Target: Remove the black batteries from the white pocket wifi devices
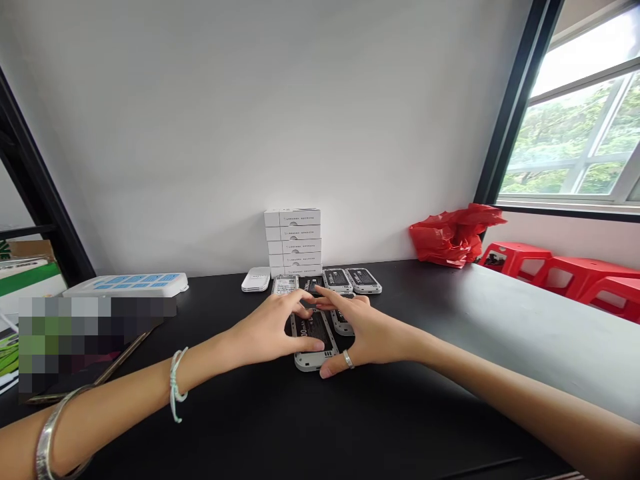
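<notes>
A white-framed device [310, 361] with a black battery in its open back lies on the black table between my hands. My left hand [273, 327] is curled around its left side, thumb across the battery and fingers bent near the far end. From the right, my right hand [377, 330] spans the same device, its ringed thumb at the near edge and its fingers at the far end. Another such device [343, 325] is partly hidden behind my right fingers. Two more, a middle one [338, 281] and a right one [365, 280], lie farther back.
Stacked white boxes [301, 241] stand against the wall, with white covers [256, 279] to their left. A white power strip [173, 287] with blue sections lies at the left. A red plastic bag [445, 237] rests at the back right, near red stools [575, 270].
</notes>
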`<state>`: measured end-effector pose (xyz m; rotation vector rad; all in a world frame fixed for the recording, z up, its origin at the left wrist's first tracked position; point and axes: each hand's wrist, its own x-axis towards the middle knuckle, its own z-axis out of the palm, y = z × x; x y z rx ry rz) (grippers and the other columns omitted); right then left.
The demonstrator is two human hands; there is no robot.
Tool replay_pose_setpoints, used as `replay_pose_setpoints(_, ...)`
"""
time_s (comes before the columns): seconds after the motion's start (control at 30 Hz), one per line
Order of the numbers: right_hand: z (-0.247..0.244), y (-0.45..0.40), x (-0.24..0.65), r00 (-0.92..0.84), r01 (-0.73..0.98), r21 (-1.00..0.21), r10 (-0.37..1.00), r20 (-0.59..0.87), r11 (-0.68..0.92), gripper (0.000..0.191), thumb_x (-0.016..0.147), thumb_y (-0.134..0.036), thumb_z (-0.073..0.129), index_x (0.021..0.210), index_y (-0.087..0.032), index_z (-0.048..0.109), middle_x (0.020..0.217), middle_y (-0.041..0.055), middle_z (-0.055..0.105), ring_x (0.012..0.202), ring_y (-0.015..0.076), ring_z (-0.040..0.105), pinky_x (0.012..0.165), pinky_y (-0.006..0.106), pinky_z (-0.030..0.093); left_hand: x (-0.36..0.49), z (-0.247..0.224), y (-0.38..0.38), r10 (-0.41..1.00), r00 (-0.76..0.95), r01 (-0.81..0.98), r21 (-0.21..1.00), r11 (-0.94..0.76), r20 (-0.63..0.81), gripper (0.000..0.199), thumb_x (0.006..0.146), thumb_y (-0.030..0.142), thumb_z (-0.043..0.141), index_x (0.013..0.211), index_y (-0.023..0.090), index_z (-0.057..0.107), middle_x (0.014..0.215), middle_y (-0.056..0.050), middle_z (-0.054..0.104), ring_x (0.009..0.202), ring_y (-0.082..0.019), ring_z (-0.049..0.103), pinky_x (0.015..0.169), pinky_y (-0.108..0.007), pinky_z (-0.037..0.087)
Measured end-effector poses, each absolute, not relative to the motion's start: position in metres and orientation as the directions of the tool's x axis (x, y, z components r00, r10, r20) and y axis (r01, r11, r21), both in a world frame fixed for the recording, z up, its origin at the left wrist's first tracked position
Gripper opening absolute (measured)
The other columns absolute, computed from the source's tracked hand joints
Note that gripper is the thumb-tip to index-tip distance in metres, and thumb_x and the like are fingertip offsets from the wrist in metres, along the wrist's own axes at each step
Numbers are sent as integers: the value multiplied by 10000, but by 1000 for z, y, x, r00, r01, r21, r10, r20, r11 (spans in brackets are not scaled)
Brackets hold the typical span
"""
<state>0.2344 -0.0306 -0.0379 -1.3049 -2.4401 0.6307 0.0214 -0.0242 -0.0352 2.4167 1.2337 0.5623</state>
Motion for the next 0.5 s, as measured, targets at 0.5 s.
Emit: replay_pose_setpoints(0.5, -19, -12, 262, -581, 539, -585, 770, 263, 606, 1000, 534, -467, 813, 1372, -276, 303, 1289, 86, 503, 1215, 304, 460, 1003, 445, 379, -5, -6, -40, 819, 476, 744, 350, -570, 322, 320, 876, 464, 499, 1145, 299, 547, 1172, 12, 611, 1095, -209, 546, 933, -316, 427)
